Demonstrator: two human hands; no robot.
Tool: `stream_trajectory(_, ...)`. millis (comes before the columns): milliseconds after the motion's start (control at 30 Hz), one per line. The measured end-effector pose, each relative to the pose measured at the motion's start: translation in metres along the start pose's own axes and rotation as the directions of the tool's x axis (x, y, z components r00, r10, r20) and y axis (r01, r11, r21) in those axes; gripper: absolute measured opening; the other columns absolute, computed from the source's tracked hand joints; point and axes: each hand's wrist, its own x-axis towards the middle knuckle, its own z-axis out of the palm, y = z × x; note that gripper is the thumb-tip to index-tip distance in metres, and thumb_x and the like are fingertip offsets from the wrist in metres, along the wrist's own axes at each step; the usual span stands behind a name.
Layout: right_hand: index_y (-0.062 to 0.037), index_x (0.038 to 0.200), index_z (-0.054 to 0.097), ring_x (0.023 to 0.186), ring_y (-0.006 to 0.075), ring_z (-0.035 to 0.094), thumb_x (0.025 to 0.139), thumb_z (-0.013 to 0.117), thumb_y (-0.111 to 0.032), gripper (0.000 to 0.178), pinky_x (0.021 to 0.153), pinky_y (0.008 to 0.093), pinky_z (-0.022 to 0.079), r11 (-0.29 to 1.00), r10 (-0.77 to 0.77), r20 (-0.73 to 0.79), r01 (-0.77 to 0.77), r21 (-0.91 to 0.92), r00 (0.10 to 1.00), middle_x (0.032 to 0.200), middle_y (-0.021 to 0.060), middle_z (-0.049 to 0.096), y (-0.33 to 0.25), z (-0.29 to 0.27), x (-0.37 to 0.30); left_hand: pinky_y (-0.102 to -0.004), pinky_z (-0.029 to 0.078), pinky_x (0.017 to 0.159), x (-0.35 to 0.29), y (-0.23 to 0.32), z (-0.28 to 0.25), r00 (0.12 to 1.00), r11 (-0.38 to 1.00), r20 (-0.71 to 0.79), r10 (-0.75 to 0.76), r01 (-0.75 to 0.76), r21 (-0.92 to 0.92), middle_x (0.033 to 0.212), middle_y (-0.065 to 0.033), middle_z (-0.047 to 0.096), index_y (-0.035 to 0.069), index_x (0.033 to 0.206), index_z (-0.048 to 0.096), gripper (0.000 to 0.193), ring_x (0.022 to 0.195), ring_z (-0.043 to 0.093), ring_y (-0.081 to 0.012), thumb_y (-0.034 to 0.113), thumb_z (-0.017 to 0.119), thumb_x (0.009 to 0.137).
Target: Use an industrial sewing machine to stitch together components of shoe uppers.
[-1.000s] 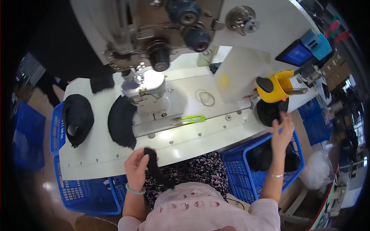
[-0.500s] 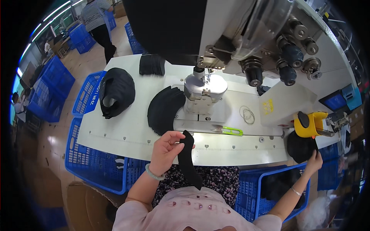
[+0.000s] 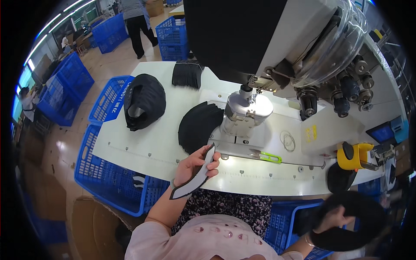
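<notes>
My left hand (image 3: 190, 167) is closed on a curved fabric strip (image 3: 197, 181), its pale backing and black border facing up, at the table's front edge. Off the table's right front, my right hand (image 3: 331, 219) grips a black round fabric piece (image 3: 368, 221), blurred by motion, which curves around the fingers like a ring. Just beyond my left hand lies a fanned stack of curved black pieces (image 3: 199, 128). It sits beside the sewing machine's metal arm (image 3: 247, 112). Green-handled thread snips (image 3: 269, 157) rest on the table right of that arm.
A black fabric bundle (image 3: 151, 97) and another black stack (image 3: 186, 76) lie on the table's left. A yellow device (image 3: 353, 156) stands at its right end, with black fabric (image 3: 339, 177) below. Blue baskets (image 3: 108, 186) flank my lap. A person (image 3: 138, 30) stands far left.
My left hand has turned the strip over from its black face to its pale backing. My right hand has moved down and toward me from the yellow device, carrying the black round piece.
</notes>
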Motion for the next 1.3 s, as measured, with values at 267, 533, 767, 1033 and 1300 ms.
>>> stream_trajectory(267,-0.013,0.102,0.067,0.091,0.0232,0.06,0.068,0.062,-0.004,0.036,0.08,0.0358,0.047,0.662,-0.204,0.933,0.66,0.355,-0.298,0.098,0.0044,0.06,-0.069,0.172,-0.121,-0.0223,0.044,0.058,-0.009,0.028,0.0,0.986,0.963,-0.045,0.161,-0.147,0.228,0.121,-0.0221,0.053,0.001,0.133,0.041,0.045,0.074,0.049,-0.0138,-0.002,0.042,0.088)
stream_trajectory(533,-0.0173,0.113,0.067,0.097,0.0238,0.062,0.073,0.062,-0.014,0.04,0.081,0.0322,0.053,0.533,-0.457,0.807,0.611,0.586,-0.375,0.109,0.0078,0.062,-0.083,0.215,-0.113,-0.0217,0.047,0.063,-0.007,0.062,0.031,0.936,0.629,-0.061,0.346,-0.183,0.756,0.125,-0.0176,0.056,-0.004,0.131,0.05,0.046,0.082,0.06,-0.0138,-0.006,0.052,0.085)
stream_trajectory(767,-0.017,0.108,0.07,0.114,0.031,0.056,0.062,0.061,0.002,0.051,0.098,0.0436,0.047,0.531,-0.544,0.839,0.768,0.357,-0.014,0.122,0.0102,0.06,-0.083,0.256,-0.089,-0.0225,0.048,0.072,0.013,0.074,0.067,0.912,0.253,0.084,0.402,-0.199,0.947,0.122,-0.0087,0.06,0.002,0.126,0.057,0.046,0.096,0.06,-0.013,-0.007,0.058,0.081)
stream_trajectory(1033,-0.0147,0.112,0.067,0.101,0.0261,0.061,0.065,0.061,0.001,0.049,0.101,0.0447,0.043,0.552,-0.519,0.851,0.728,0.407,-0.082,0.12,0.0056,0.061,-0.088,0.263,-0.087,-0.0311,0.054,0.076,0.046,0.055,0.099,0.848,-0.478,0.49,0.199,-0.353,0.805,0.119,-0.0081,0.059,0.008,0.115,0.063,0.042,0.092,0.061,-0.0243,0.001,0.067,0.074)
stream_trajectory(1300,-0.0131,0.114,0.065,0.106,0.0301,0.059,0.057,0.062,0.006,0.06,0.102,0.0454,0.043,0.663,-0.448,0.892,0.645,0.381,-0.067,0.109,0.0078,0.064,-0.091,0.26,-0.082,-0.0317,0.055,0.073,0.066,0.047,0.1,0.779,-0.792,0.618,0.105,-0.311,0.526,0.116,-0.0002,0.062,0.013,0.107,0.069,0.04,0.088,0.059,-0.0249,0.01,0.071,0.067)
